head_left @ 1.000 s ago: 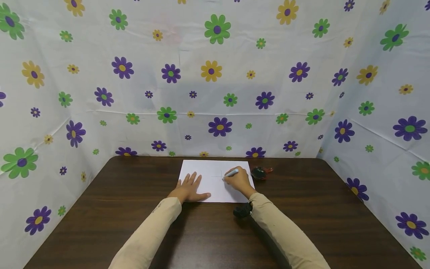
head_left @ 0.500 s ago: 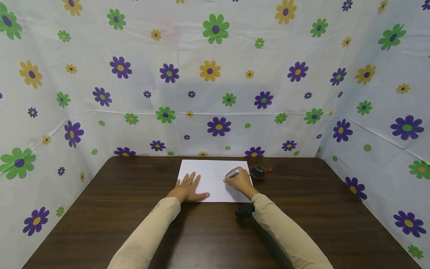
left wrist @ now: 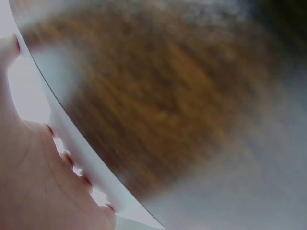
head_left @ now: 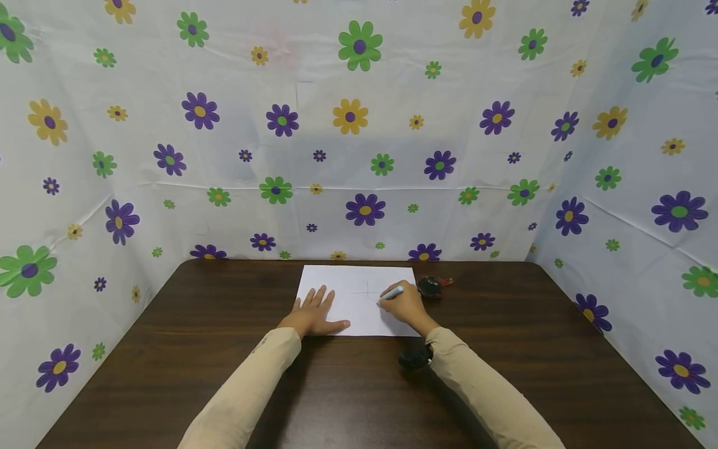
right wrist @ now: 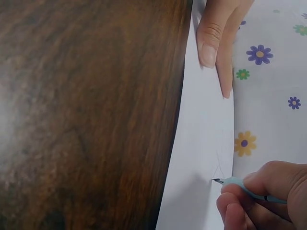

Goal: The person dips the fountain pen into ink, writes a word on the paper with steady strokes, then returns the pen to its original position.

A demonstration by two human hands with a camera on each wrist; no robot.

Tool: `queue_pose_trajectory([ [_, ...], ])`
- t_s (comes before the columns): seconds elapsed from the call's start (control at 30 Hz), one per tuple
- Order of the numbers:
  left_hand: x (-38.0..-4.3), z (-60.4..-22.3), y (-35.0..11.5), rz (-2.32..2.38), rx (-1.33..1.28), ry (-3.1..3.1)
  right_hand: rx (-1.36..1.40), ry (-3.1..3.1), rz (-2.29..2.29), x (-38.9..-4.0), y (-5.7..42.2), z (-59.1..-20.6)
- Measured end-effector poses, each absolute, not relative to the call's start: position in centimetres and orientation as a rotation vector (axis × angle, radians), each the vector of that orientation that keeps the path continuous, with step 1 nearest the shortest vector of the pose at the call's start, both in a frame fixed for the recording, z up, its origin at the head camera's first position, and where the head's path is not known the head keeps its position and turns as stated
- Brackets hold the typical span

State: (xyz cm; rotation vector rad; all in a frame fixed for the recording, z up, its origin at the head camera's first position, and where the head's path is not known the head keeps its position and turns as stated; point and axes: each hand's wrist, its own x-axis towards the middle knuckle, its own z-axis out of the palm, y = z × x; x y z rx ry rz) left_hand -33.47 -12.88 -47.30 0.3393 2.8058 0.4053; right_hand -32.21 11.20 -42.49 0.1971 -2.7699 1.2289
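A white sheet of paper [head_left: 342, 274] lies on the dark wooden table, bearing thin crossed lines and a short slanting stroke. With fingers spread, my left hand [head_left: 314, 317] rests flat on the sheet's left part. My right hand [head_left: 408, 305] pinches a light blue pen [head_left: 392, 292] over the right part. In the right wrist view the dark tip of the pen [right wrist: 235, 181] meets the paper where fine lines join at a point. The left wrist view has the left hand [left wrist: 38, 177] along the edge of the paper [left wrist: 86, 146], its fingertips partly hidden.
Just right of the sheet sits a small dark rounded object [head_left: 430, 287] with reddish parts. A black device [head_left: 415, 357] hangs under the right wrist. Behind the table [head_left: 235, 293] and at both sides stands a white flower-print cloth [head_left: 314, 143].
My right hand has slid a little right and toward me with the pen, and a slanting line now shows below the cross. The left hand has stayed on the sheet.
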Motion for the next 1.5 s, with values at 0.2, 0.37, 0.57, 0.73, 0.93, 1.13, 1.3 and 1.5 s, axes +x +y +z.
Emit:
queue_pose_trajectory([
  [0.2,-33.5,-47.0,-12.8,0.417,0.337,2.792,0.224,-2.771,1.192,-32.1,11.6,-42.5],
  [0.37,-33.3,-46.4,-12.8,0.402,0.333,2.791,0.23,-2.77,1.18,-31.9,12.0,-42.4],
  [0.57,-32.8,-45.7,-12.7,0.437,0.33,2.773,0.244,-2.774,1.187,-31.5,12.4,-42.3],
  [0.73,-33.1,-46.2,-12.7,0.406,0.324,2.777,0.247,-2.777,1.185,-31.3,12.7,-42.3],
  [0.93,-33.5,-46.8,-12.9,0.398,0.332,2.784,0.229,-2.789,1.206,-31.2,12.8,-42.4],
  [1.13,-33.1,-46.4,-12.8,0.417,0.341,2.783,0.224,-2.797,1.195,-31.3,12.9,-42.6],
  [1.3,-32.5,-45.8,-12.6,0.431,0.341,2.776,0.246,-2.787,1.21,-31.1,12.9,-42.6],
  [1.5,-32.5,-45.7,-12.6,0.441,0.349,2.772,0.297,-2.761,1.22,-30.8,13.0,-42.2],
])
